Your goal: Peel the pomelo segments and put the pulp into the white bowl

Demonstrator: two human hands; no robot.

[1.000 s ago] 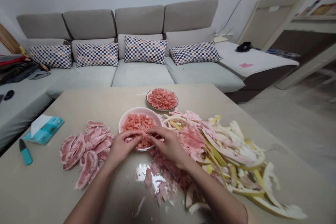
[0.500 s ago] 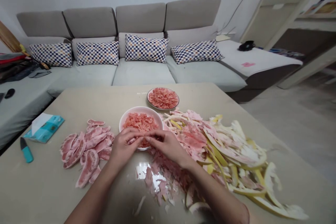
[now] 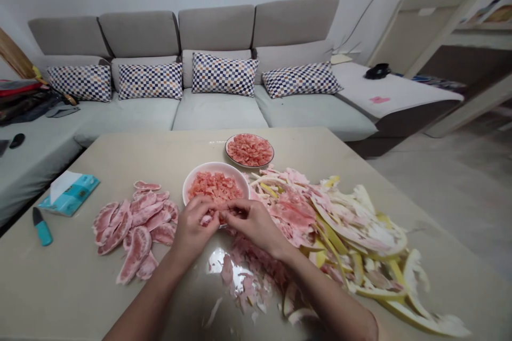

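Over the near rim of a white bowl (image 3: 187, 192), my left hand (image 3: 196, 226) and my right hand (image 3: 254, 224) meet fingertip to fingertip. Both are closed in a pinch on one pomelo segment (image 3: 206, 219), whose pale pink end shows under the left fingers; the rest is hidden. Loose red pomelo flesh (image 3: 216, 186) fills much of the bowl. To the left lies a pile of pomelo segments (image 3: 140, 248) with their whitish skin on. Right of the bowl is a big heap of peel and membranes (image 3: 320, 213).
Behind the bowl stands a dark-rimmed plate of pomelo flesh (image 3: 249, 150). A knife with a turquoise handle (image 3: 43, 232) and a tissue pack (image 3: 72, 197) lie at the table's left. Membrane scraps (image 3: 246, 282) litter the near table. A grey sofa (image 3: 218, 112) runs behind.
My fingers have shifted slightly on the segment, and its pale end shows more clearly under the left fingers. The whole view has drifted a few pixels; the bowl and piles look unchanged.
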